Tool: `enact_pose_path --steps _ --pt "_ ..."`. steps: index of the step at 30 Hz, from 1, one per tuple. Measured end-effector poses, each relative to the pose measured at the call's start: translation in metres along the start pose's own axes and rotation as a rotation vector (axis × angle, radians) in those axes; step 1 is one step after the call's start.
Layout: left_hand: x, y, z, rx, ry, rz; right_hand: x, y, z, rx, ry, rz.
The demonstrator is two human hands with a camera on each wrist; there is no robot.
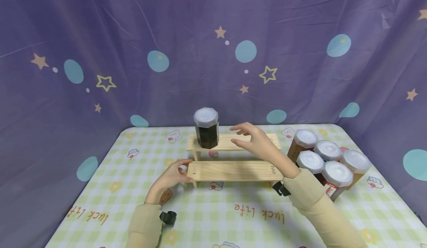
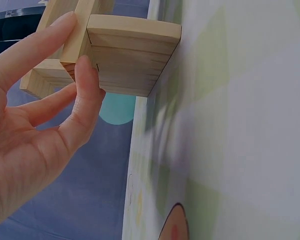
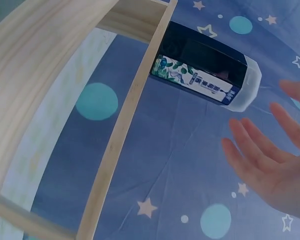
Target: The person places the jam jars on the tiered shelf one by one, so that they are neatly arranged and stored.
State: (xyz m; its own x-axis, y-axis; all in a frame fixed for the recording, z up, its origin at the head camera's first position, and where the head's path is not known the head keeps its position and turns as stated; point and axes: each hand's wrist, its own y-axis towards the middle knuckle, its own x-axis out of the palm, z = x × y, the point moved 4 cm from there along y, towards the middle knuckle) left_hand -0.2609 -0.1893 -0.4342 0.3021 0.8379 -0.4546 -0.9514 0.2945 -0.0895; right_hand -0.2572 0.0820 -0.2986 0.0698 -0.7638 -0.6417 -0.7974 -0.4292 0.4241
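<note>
A two-step wooden rack [image 1: 230, 171] stands on the tablecloth. My left hand [image 1: 172, 174] grips the left end of its lower step; in the left wrist view, fingers and thumb of the left hand [image 2: 45, 115] lie around the board's end [image 2: 135, 30]. On the upper step's left part, a dark jar [image 1: 207, 135] with a whitish lid stands upright. To the right of that jar, my right hand [image 1: 255, 140] hovers above the upper step, fingers spread and holding nothing. The right wrist view shows the jar's patterned label [image 3: 195, 80] and a gap between its lid and the right hand [image 3: 270, 160].
Several lidded jars [image 1: 328, 149] stand grouped on the table to the right of the rack, near my right forearm. A green checked cloth [image 1: 140, 181] covers the table. Behind it hangs a purple curtain [image 1: 200, 88] with stars and blue spots.
</note>
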Motion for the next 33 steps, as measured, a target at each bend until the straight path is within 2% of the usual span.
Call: enact_pose_path --steps 5,10,14,23,27,30,33 --pt "0.0 0.0 -0.001 0.006 -0.003 -0.001 -0.008 -0.013 0.001 -0.022 -0.048 -0.004" --pt "-0.001 0.0 0.0 0.008 -0.008 0.004 -0.017 -0.028 0.005 -0.004 -0.083 -0.044" --pt "-0.001 -0.001 0.0 0.005 -0.021 -0.003 -0.027 -0.041 0.009 0.003 -0.112 -0.041" --pt "-0.001 -0.004 0.001 -0.003 -0.062 -0.023 -0.053 -0.071 0.018 -0.004 -0.215 0.014" --pt "-0.001 -0.005 0.003 -0.013 -0.069 -0.024 -0.064 -0.085 0.024 -0.029 -0.276 0.069" --pt "-0.002 -0.008 0.01 -0.017 -0.069 -0.028 -0.07 -0.096 0.028 -0.041 -0.313 0.107" --pt "-0.002 -0.014 0.022 -0.011 -0.071 -0.039 -0.074 -0.108 0.033 -0.01 -0.325 0.122"
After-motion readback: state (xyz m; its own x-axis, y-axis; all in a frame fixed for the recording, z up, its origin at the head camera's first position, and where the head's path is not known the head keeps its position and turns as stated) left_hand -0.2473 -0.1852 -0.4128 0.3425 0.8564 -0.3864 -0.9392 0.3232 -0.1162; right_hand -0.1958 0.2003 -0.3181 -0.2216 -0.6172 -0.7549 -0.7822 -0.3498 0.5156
